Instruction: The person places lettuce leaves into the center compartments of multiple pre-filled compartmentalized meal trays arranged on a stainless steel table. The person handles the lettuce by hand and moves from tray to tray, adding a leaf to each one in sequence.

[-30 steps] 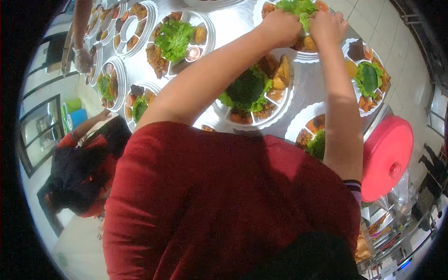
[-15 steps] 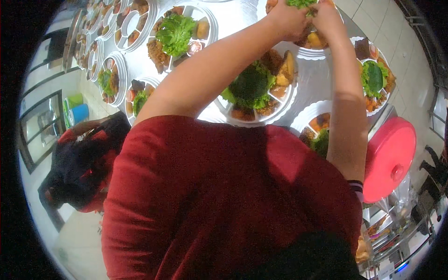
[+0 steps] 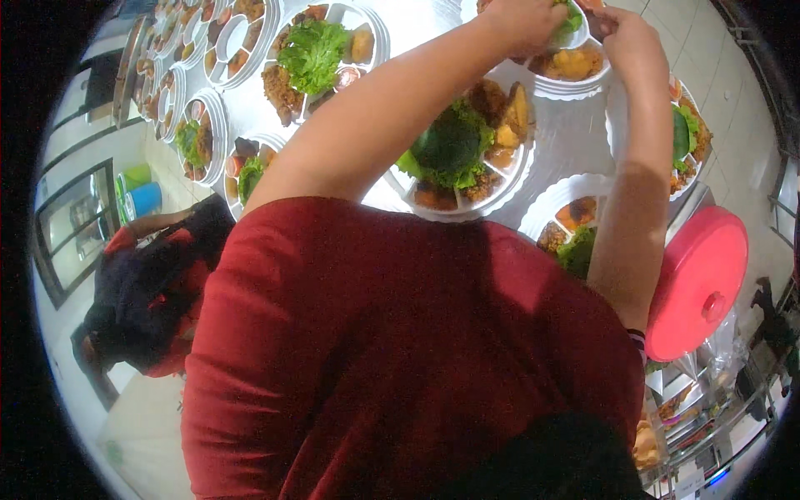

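Over a round white compartment platter (image 3: 575,92) at the far edge of the view, my left hand (image 3: 527,27) has its fingers curled onto a green lettuce leaf (image 3: 573,23) in the platter's middle. At the same platter's right side, my right hand (image 3: 635,43) has its fingers bent together by the rim. Whatever those fingers hold, if anything, I cannot make out. Yellow-brown food (image 3: 575,62) fills the near compartment. Below my left forearm lies another platter, with a dark green round piece (image 3: 446,148) on lettuce, ringed by brown and orange foods.
More filled platters stand on the shiny metal table (image 3: 560,137), including one with bright lettuce (image 3: 313,57) at the left and one by my right forearm (image 3: 575,218). A red round lid (image 3: 698,283) sits at right. Another person (image 3: 158,287) is at the left.
My right hand has moved right, away from the lettuce to the platter's right side. My left hand has shifted slightly right, and the food in the near compartment shows more.
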{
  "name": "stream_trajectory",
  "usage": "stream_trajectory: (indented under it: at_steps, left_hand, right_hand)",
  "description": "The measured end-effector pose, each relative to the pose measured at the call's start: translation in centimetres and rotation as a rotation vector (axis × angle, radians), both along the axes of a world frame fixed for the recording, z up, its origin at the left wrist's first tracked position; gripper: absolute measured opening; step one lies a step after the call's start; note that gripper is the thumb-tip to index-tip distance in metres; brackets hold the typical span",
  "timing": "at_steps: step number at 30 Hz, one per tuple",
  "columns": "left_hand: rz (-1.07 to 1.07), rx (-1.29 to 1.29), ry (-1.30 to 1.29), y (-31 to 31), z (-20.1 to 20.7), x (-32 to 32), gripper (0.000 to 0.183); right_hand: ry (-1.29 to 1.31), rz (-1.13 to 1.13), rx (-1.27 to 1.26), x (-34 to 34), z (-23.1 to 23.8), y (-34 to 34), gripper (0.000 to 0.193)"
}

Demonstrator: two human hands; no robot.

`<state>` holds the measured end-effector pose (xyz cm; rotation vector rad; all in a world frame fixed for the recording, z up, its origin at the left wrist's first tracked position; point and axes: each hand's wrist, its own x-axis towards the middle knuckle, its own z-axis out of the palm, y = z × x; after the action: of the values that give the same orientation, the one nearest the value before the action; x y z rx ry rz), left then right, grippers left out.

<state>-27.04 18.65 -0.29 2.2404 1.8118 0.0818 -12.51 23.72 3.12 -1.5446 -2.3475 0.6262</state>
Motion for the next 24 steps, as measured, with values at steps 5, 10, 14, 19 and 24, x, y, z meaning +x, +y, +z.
stream_trajectory:
  at_steps: [5,10,14,19,24]
  left_hand:
    - [0.009,0.095,0.093,0.2,-0.6,0.1,0.043]
    - [-0.241,0.064,0.407,0.8,0.7,-0.1,0.039]
    - [0.130,-0.223,-0.117,2.5,0.7,0.0,0.035]
    - [-0.074,0.248,-0.097,3.2,-0.6,-2.2,0.020]
    - [0.096,0.224,-0.266,0.2,6.7,-0.4,0.017]
  right_hand:
    - [0.093,0.146,-0.069,2.8,-1.5,0.5,0.040]
    - [0.099,0.221,-0.146,4.5,-0.7,-1.2,0.043]
    - [0.068,0.237,-0.166,5.6,-0.1,-2.4,0.043]
    - [0.173,0.276,-0.256,7.4,1.5,-3.7,0.034]
    - [0.148,0.203,-0.236,8.9,6.0,-7.4,0.032]
